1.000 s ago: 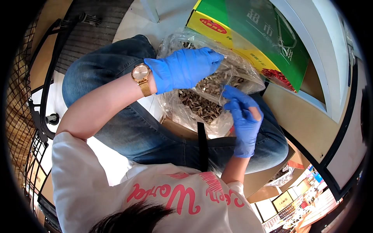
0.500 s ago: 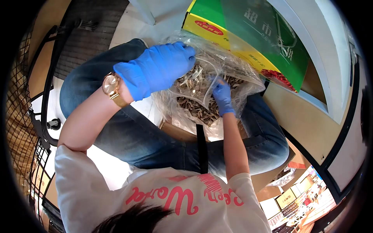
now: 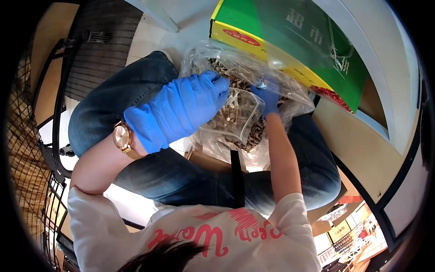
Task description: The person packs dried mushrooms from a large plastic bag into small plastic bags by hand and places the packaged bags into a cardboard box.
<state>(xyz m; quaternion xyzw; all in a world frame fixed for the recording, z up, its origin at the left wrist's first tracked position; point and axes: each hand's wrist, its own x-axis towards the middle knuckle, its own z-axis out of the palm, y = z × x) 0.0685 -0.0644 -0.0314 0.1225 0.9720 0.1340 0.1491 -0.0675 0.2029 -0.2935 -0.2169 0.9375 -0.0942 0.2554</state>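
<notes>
My left hand, in a blue glove with a gold watch at the wrist, has its fingers closed on the edge of a small clear zip bag. Some dried brown pieces show inside that bag. Beneath it lies a large clear plastic bag holding many more dried brown strips. My blue-gloved right hand reaches into the large bag, to the right of the zip bag. Plastic and the pieces partly hide its fingers, so its grip is unclear.
A green and yellow box stands just behind the large bag. My crossed legs in jeans surround the bag. To the left are a wire basket and a black cart frame. A pale wood panel is at the right.
My right hand has moved from beside the bag into it, then farther from my body. My left hand has drawn back leftward, and the small zip bag now hangs more openly in view.
</notes>
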